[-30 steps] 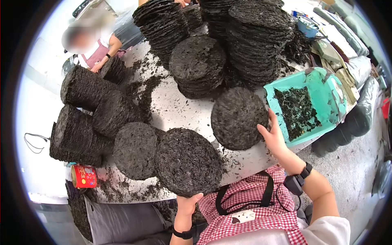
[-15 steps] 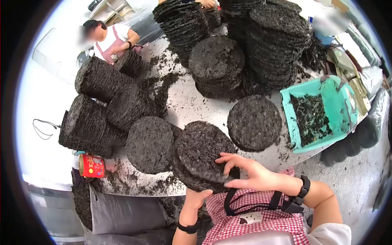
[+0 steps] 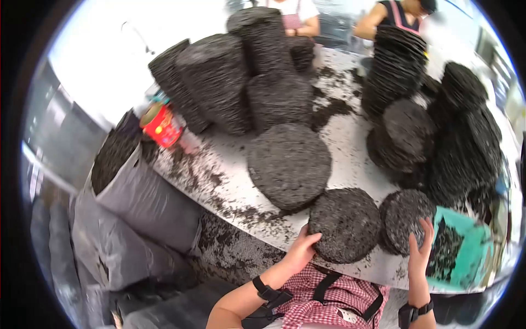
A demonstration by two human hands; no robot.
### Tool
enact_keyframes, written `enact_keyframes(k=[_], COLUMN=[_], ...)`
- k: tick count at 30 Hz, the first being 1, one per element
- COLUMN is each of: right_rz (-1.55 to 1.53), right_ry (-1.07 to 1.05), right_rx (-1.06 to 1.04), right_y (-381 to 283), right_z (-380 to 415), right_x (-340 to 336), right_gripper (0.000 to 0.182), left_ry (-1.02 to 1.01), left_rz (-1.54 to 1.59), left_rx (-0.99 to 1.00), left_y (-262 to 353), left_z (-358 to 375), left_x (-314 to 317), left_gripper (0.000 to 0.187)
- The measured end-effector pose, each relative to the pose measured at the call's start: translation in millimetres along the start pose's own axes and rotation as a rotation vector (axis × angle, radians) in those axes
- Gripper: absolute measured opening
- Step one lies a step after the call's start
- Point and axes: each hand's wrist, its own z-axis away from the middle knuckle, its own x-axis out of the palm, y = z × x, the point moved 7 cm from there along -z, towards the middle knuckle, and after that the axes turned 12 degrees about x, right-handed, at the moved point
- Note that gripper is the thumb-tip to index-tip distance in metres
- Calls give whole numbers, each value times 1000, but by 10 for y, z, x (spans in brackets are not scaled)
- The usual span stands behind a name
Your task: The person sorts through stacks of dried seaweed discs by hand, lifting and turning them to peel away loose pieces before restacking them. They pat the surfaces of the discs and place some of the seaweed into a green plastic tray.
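My left hand (image 3: 302, 251) grips the left edge of a round, dark stack of what looks like dried seaweed sheets (image 3: 346, 227); its thumb lies on top and the other fingers are mostly hidden. At the right, my right hand (image 3: 419, 249) has its fingers apart against the near right edge of a smaller round seaweed stack (image 3: 402, 216). Beyond my left hand lies a wider seaweed disc (image 3: 289, 164), flat on the white table (image 3: 342, 137).
Tall seaweed piles stand at the back left (image 3: 213, 82) and right (image 3: 466, 148). A teal basket (image 3: 472, 257) holds loose scraps. A red can (image 3: 160, 126) stands near a big grey bag (image 3: 150, 192) at the table's left. Two people are across the table.
My view has swung left. My right hand has left the stack in my left hand and moved right to the smaller stack. The left hand has shifted to its stack's left edge.
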Motion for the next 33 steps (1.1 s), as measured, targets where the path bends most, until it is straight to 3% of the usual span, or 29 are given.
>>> enact_keyframes(k=[3,7,9,11,14,20,22,25,28,29,30,32,33], right_rz=[44,22,51,76,126,205,194,203,228,156,79,-81,-221], right_ry=[-200,-367,-428,-482,-516,-583,-601,-603,-594,-554,-548,-523,-390], right_rx=[-154,-283,-393,-468,-520,-549,-538,-526,-513,-483,-422,-299,-315], right_y=[-500,-1092,-1322,-1456,-1474,-1231,-1206,-1228,-1263,-1338,-1392,-1516,-1671], right_z=[-3,113,241,380,533,671,690,713,727,687,636,512,463], right_x=[265,662,862,1056,1291,1507,1505,1464,1361,1261,1161,936,757], right_gripper=[38,32,31,30,30,32,33,34,35,32,30,25,19], left_ry=[73,311,441,446,385,394,402,438,135,57,-41,-108,-119], left_rz=[-563,-803,-787,-816,-913,-399,-646,-1109,-943,-733,-541,-483,-504], left_rx=[397,880,901,832,763,526,564,963,1289,1029,1015,980,960], left_y=[157,1067,1458,1743,1698,1436,1489,1799,1899,1720,1684,1640,1589], left_z=[56,165,10,-206,-524,-643,-649,-388,-201,-335,-311,-166,-110], left_x=[-198,-294,-486,-535,-641,-695,-727,-273,271,192,336,628,756], left_gripper=[69,62,60,67,75,81,74,68,61,60,60,65,75])
